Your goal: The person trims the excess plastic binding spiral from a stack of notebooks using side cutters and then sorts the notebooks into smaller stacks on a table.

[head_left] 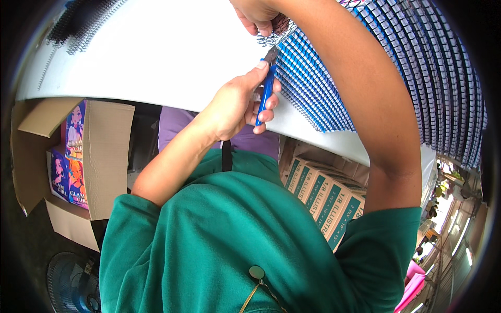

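Note:
Blue-handled pliers point(266, 94) are in my left hand point(242, 99), its fingers wrapped round the handles. Their dark jaws point away from me and meet the corner of a stack of blue-and-white spines bound with black wire point(313, 78). My right hand point(255, 14) is at the top edge, fingers curled down on black looped binding wire point(276, 35) just beyond the jaws. Part of that hand is cut off by the frame, and my right forearm crosses over the bound stack. Whether the jaws grip a wire is too small to tell.
A white table point(156, 52) spans the far side. More wire-bound stacks point(443, 73) curve along the right. Black wire strips point(78, 26) lie far left. An open cardboard box point(109, 156) with colourful packs stands left, above a fan point(73, 281). Printed boxes point(326, 203) sit below the table.

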Demonstrator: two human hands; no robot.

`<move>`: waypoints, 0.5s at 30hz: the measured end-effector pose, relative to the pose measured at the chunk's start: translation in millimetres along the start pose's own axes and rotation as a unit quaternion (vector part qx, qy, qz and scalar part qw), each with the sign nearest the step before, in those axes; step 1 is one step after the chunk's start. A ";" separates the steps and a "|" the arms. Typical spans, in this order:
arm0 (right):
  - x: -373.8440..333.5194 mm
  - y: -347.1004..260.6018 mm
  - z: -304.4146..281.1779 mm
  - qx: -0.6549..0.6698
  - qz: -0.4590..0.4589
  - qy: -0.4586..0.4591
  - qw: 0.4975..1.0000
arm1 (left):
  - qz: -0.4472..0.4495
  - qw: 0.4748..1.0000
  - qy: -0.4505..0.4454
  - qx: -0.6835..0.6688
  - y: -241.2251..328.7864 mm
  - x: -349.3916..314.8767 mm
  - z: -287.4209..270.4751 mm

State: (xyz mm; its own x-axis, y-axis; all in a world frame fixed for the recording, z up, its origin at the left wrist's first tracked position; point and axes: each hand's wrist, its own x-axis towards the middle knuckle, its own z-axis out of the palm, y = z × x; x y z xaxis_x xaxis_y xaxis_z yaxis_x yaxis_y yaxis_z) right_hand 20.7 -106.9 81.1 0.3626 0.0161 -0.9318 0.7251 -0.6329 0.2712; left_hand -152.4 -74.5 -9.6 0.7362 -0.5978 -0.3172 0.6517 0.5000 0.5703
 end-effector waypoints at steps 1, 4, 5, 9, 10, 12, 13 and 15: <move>3.7 2.1 0.1 -0.007 -0.008 0.013 1.000 | -0.005 1.000 -0.008 -0.009 -0.2 -2.2 1.6; 24.1 2.6 -0.9 0.023 0.039 -0.001 0.999 | 0.001 0.998 0.052 0.030 6.2 -6.1 21.5; 30.8 3.6 -0.9 0.042 0.066 -0.014 0.997 | 0.001 0.999 0.043 0.012 4.8 -1.5 21.9; 4.1 -1.8 4.3 -0.013 0.033 0.047 0.998 | 0.021 0.999 0.045 0.011 5.0 7.8 17.5; 6.0 -2.4 4.0 -0.008 0.030 0.048 0.998 | 0.030 0.997 0.057 0.031 5.8 7.7 17.0; 9.4 -5.3 -0.4 -0.020 0.021 0.059 0.998 | 0.033 0.999 -0.005 0.010 4.5 4.8 -0.1; 11.0 -8.2 -4.3 -0.037 0.014 0.070 0.997 | 0.034 0.999 0.011 0.016 2.9 0.3 -1.3; 6.9 2.7 6.4 -0.016 0.044 0.061 0.997 | 0.015 0.999 -0.007 0.029 1.9 1.2 9.8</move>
State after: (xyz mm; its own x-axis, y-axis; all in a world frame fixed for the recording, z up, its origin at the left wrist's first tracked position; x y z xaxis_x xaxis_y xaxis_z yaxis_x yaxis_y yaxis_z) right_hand 21.4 -113.4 73.9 0.4921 0.0565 -0.8687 0.7055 -0.6105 0.3600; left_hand -152.1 -80.5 -1.5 0.7526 -0.5918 -0.2887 0.6172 0.4813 0.6224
